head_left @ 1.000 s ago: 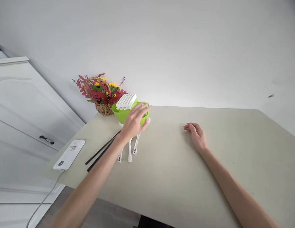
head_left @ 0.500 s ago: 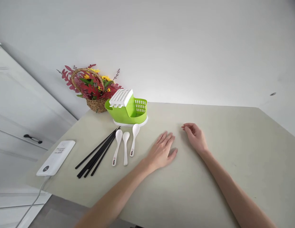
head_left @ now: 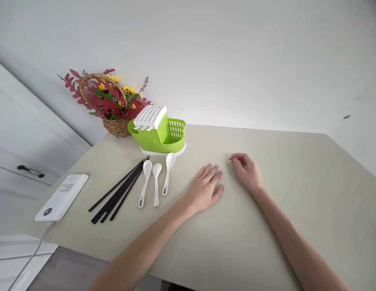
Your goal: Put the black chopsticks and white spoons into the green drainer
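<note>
My left hand (head_left: 202, 189) lies palm down on the table, its fingers spread and nothing under them that I can see. To its right, my right hand (head_left: 246, 169) rests on its side with fingers loosely curled toward the thumb; no object shows in it. Left of my left hand lie three white spoons: one nearest it (head_left: 169, 173), a middle one (head_left: 157, 184) and a left one (head_left: 144, 184). Several black chopsticks (head_left: 119, 192) lie in a loose bundle beside them. Behind the spoons stands a green cutlery holder (head_left: 148, 140) with a white slotted top (head_left: 150, 117).
A wicker basket (head_left: 117, 126) of red leaves and yellow flowers stands at the back left. A white power bank (head_left: 62, 197) with a grey cable (head_left: 34, 252) lies near the table's left edge. White cabinet doors (head_left: 27, 133) flank the table (head_left: 285, 161); a wall rises behind it.
The view has shifted slightly, so the objects on the left sit a little further left and higher. Both hands keep their pose and place on the table.
</note>
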`<state>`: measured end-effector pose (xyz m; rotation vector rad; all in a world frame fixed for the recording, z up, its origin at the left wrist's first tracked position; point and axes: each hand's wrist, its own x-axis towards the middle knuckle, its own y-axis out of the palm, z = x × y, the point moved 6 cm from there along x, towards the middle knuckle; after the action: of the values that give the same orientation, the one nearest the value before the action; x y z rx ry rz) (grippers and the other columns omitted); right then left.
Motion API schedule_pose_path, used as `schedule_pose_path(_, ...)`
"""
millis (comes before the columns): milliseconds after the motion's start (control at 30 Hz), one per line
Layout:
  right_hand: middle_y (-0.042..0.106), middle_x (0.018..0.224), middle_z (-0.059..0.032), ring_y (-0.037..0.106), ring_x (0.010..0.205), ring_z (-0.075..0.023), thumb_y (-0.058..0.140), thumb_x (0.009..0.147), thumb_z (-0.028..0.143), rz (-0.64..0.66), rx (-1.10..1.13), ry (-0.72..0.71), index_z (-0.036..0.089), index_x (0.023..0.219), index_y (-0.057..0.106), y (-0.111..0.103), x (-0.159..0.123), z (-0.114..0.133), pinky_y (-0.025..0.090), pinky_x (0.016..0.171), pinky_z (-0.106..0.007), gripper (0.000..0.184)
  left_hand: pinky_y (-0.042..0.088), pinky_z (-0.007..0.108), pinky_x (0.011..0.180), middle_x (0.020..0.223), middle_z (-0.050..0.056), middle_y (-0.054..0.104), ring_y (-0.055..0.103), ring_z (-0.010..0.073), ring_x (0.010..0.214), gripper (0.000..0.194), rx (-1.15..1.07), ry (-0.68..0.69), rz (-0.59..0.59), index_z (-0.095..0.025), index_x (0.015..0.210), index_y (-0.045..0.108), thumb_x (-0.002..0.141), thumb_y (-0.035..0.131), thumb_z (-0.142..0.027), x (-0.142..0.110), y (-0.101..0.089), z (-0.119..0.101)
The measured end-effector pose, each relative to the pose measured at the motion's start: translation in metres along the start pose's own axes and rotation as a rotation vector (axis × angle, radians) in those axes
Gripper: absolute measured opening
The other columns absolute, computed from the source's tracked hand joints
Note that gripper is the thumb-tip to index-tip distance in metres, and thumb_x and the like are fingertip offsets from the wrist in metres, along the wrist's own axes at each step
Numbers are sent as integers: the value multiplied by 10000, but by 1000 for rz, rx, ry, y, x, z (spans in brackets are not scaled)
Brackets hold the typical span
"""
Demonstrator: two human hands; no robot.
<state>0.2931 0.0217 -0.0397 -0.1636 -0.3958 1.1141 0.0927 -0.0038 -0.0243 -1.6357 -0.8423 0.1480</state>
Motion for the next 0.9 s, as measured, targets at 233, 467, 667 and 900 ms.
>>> schedule_pose_path(233,780,1042,-51,755,930,-219,563,942,376,37,12,21,248,1027,673,2,-2,1,527,946,-405,189,357,531,1283,1620,150,504,354,326,1579,491,7,13,-4,-158,1493,528,1062,473,-386,0,0,0)
schedule_pose_path(467,779,1007,-50,759,934,-218,564,938,374,45,15,23,243,1020,670,3,-2,0,529,959,-406,187,354,527,1287,1617,158,505,374,337,1568,486,9,19,-2,-140,1485,538,1065,470,-376,-2,-1,0)
schedule_pose_path(667,785,1021,-56,758,946,-221,562,935,378,45,4,15,237,1022,675,2,-3,2,529,971,-414,200,357,523,1287,1619,152,506,373,326,1570,482,3,17,0,-154,1485,540,1059,489,-376,-1,-2,0)
schedule_pose_path(900,789,1021,-57,755,951,-226,556,936,393,63,-19,17,239,1022,682,3,-5,4,528,975,-419,217,369,547,1277,1621,137,506,367,314,1575,478,-25,10,-12,-192,1494,529,1054,496,-374,-2,-3,1)
